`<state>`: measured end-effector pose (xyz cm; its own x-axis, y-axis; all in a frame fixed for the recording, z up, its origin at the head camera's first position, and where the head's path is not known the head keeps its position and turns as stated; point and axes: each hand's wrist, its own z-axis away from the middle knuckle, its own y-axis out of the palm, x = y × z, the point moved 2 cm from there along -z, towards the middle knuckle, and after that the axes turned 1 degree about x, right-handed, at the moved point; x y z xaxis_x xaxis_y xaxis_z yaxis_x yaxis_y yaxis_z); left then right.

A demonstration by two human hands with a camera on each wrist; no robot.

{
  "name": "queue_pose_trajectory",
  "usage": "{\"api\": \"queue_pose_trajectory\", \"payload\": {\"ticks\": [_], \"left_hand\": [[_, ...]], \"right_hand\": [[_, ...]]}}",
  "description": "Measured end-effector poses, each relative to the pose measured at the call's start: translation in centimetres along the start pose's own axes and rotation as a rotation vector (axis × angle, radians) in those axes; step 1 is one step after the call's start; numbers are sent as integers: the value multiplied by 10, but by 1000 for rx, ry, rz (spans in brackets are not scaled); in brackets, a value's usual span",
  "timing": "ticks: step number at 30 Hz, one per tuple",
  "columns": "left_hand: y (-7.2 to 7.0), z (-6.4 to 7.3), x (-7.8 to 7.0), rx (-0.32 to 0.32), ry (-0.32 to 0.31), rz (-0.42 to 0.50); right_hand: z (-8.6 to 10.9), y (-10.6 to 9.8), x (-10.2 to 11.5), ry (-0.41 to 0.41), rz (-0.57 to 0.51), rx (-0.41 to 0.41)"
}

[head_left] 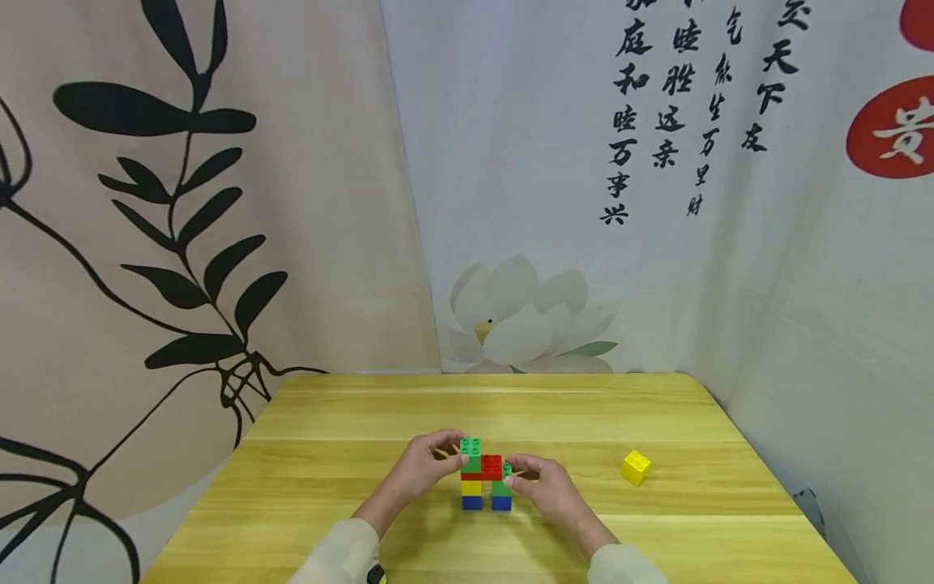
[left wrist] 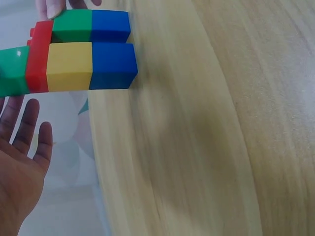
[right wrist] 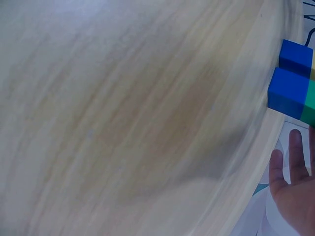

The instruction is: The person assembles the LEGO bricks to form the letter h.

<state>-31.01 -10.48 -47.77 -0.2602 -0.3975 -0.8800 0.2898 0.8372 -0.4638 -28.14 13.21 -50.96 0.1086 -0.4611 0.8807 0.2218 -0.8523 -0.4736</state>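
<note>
A toy brick structure stands upright between my hands in the head view. A green brick (head_left: pixel 470 456) tops its left end, above a long red brick (head_left: pixel 491 466). Two legs hang below: a yellow brick (head_left: pixel 471 487) over a blue brick (head_left: pixel 472 503), and a green brick (head_left: pixel 502 489) over another blue brick (head_left: pixel 501 504). My left hand (head_left: pixel 425 469) pinches the top green brick from the left. On the right side, my right hand (head_left: pixel 546 485) pinches green at the red brick's end. Whether the blue bricks touch the table cannot be told.
A loose yellow brick (head_left: pixel 636 468) lies to the right of my right hand on the wooden table (head_left: pixel 350 527). Behind the table hangs a printed cloth (head_left: pixel 336 203) with dark leaves and writing. A small dark and yellow item (head_left: pixel 375 574) shows beside the left sleeve.
</note>
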Motion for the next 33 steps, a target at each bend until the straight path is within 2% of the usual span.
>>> {"api": "queue_pose_trajectory", "payload": {"ticks": [14,24,33], "left_hand": [[6,7,4,-68,-52,83],[8,9,15,-37,-68,78],[9,10,11,-45,-71,100]], "right_hand": [[1,0,0,-6,3,-17],[0,1,1,7,-1,-16],[1,2,-1,-5,-4,-26]]}}
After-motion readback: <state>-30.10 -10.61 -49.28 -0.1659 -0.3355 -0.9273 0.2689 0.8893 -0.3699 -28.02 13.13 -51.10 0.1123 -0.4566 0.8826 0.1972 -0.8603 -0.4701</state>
